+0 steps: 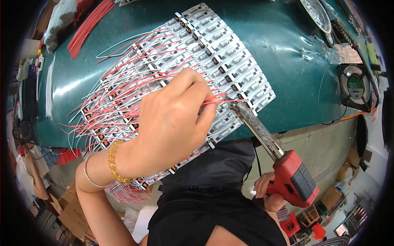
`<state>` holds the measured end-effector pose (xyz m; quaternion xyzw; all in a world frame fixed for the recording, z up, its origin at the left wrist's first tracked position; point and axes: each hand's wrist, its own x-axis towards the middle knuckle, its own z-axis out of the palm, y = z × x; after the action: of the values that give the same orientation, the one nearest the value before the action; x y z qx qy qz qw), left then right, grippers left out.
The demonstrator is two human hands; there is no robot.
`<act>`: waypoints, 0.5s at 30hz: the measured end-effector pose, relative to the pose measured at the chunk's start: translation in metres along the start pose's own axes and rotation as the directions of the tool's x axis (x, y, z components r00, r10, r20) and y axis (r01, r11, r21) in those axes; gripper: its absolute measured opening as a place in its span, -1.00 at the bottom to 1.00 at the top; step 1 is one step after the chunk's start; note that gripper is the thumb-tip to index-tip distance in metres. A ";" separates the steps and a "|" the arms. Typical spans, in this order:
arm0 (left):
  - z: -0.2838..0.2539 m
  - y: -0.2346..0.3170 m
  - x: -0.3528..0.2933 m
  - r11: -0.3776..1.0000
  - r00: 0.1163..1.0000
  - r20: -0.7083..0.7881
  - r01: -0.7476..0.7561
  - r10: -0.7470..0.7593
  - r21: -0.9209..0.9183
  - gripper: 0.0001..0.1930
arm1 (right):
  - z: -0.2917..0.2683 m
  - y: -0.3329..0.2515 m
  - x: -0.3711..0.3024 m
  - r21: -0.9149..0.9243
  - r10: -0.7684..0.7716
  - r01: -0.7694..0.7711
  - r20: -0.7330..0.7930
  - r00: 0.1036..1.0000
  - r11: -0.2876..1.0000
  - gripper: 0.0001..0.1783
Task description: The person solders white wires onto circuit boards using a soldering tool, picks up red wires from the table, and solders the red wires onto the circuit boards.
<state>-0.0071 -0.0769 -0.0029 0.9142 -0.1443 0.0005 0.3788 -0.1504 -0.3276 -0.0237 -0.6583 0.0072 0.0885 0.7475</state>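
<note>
My left hand (176, 110) is closed in a pinch round a few red wires (213, 100), above a panel of small circuit boards (242, 61) laid in rows on the table. My right hand (269, 192) grips the red and black handle of a soldering iron (293, 178). Its metal barrel points up and left, and the dark tip is close to the ends of the red wires over the boards. Many red and white wires (111, 98) spread leftward from the boards' left part. Part of the panel lies hidden under my left hand and forearm.
A green tabletop (287, 49) carries the panel. Red wire bundles (88, 30) and white wire bundles (61, 18) lie at the far left. A small fan (355, 88) stands at the right edge, with a metal dish (316, 14) and a coiled holder (344, 33) behind it.
</note>
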 end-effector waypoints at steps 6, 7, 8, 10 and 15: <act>0.004 -0.008 -0.002 0.994 0.987 -0.115 -0.107 0.110 0.034 -0.90 | 0.001 -0.005 -0.002 0.000 0.087 -0.087 0.035 0.996 0.996 -0.15; 0.005 -0.007 -0.001 0.993 0.987 -0.117 -0.111 0.115 0.037 -0.90 | -0.004 0.002 -0.014 -0.045 0.032 -0.035 -0.062 0.998 0.998 -0.14; 0.006 -0.006 -0.001 0.992 0.986 -0.119 -0.116 0.120 0.040 -0.90 | -0.007 0.006 -0.020 -0.094 -0.029 0.014 -0.157 0.987 0.996 -0.13; 0.008 -0.004 0.000 0.992 0.987 -0.107 -0.118 0.122 0.044 -0.91 | 0.011 -0.011 -0.008 -0.081 -0.003 -0.013 -0.194 0.981 0.997 -0.12; 0.005 -0.006 -0.002 0.991 0.987 -0.106 -0.113 0.120 0.068 -0.91 | 0.000 -0.011 -0.005 -0.005 0.048 -0.049 -0.007 0.999 0.999 -0.10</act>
<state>-0.0079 -0.0761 -0.0104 0.9139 -0.1764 0.0775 0.3573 -0.1533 -0.3297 -0.0126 -0.6602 0.0254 0.1045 0.7433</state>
